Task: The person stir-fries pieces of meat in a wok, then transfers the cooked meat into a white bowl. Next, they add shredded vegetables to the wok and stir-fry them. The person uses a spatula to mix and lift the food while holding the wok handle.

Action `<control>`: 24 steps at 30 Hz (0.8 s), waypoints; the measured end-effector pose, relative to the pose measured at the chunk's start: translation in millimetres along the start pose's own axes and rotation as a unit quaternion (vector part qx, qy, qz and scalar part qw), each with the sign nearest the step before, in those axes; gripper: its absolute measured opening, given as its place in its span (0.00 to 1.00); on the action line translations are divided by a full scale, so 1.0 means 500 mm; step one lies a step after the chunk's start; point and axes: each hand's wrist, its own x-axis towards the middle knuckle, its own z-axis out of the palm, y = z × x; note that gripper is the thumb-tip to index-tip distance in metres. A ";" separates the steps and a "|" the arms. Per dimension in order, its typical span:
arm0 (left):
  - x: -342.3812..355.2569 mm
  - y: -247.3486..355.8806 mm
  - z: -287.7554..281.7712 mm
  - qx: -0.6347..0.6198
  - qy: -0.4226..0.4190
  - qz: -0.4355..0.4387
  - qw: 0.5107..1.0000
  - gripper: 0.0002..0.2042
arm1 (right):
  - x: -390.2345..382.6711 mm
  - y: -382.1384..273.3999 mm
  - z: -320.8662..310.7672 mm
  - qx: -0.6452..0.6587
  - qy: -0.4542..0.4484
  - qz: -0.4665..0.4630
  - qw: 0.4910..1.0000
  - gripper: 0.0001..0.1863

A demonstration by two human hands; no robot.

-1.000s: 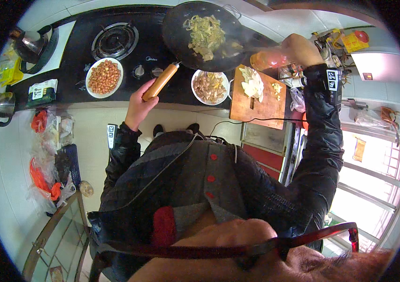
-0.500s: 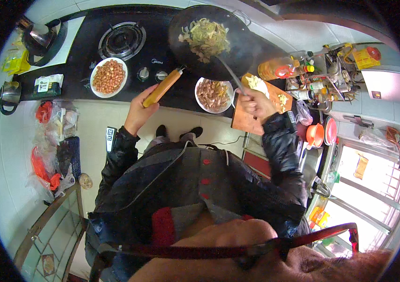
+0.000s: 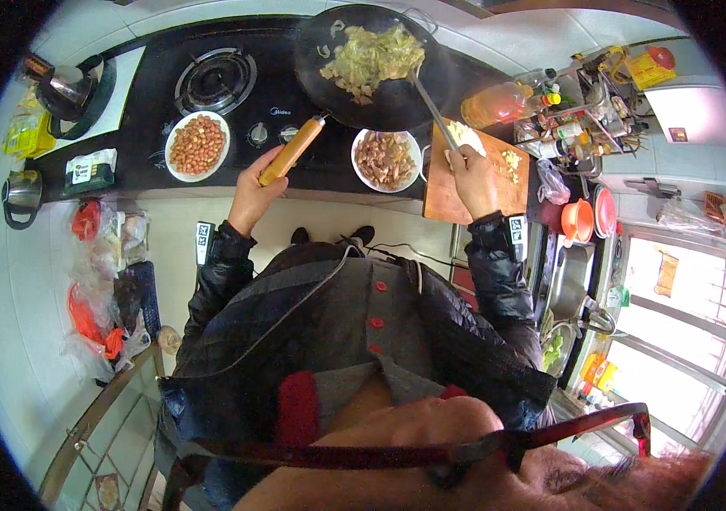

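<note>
A dark wok (image 3: pixel 384 106) sits over the right side of the black stove. Sliced greenish vegetables with brown pieces (image 3: pixel 371 55) lie in it. My left hand (image 3: pixel 256 189) is wrapped round the wok's wooden handle (image 3: pixel 296 149). In my right hand (image 3: pixel 474 180) is a long metal spatula (image 3: pixel 433 109), its far end in the food at the right of the heap. Below that hand is a wooden cutting board (image 3: pixel 448 200) with pale chopped pieces (image 3: pixel 510 162) on it. Just left of the board stands a white bowl of brownish meat pieces (image 3: pixel 386 160).
A white plate of peanuts (image 3: pixel 198 146) stands left of the wok handle, near a second burner (image 3: pixel 216 81). Oil bottle (image 3: pixel 491 104) and a condiment rack (image 3: pixel 580 140) stand at the right, with an orange bowl (image 3: pixel 577 221) below. A kettle (image 3: pixel 69 89) is at far left.
The spatula's end has moved right and up in the wok, and the vegetables are heaped differently. My right hand has shifted slightly right; my left hand keeps the handle.
</note>
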 end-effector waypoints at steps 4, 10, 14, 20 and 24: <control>0.004 -0.006 -0.003 0.007 -0.007 0.023 1.000 0.29 | -0.006 -0.054 -0.054 -0.178 0.030 -0.031 0.983 0.17; 0.002 0.003 -0.012 0.006 -0.025 0.036 0.999 0.28 | 0.002 -0.097 -0.086 -0.294 0.058 -0.138 0.944 0.11; 0.001 0.004 -0.020 0.028 -0.033 0.042 0.998 0.29 | 0.012 -0.083 -0.100 -0.282 0.115 -0.146 0.941 0.06; 0.005 0.000 -0.018 0.025 -0.032 0.046 0.998 0.29 | 0.019 -0.043 -0.079 -0.159 -0.011 -0.067 0.985 0.10; 0.003 0.004 -0.021 0.034 -0.038 0.029 0.998 0.29 | -0.015 -0.053 -0.046 -0.066 -0.048 0.007 0.997 0.12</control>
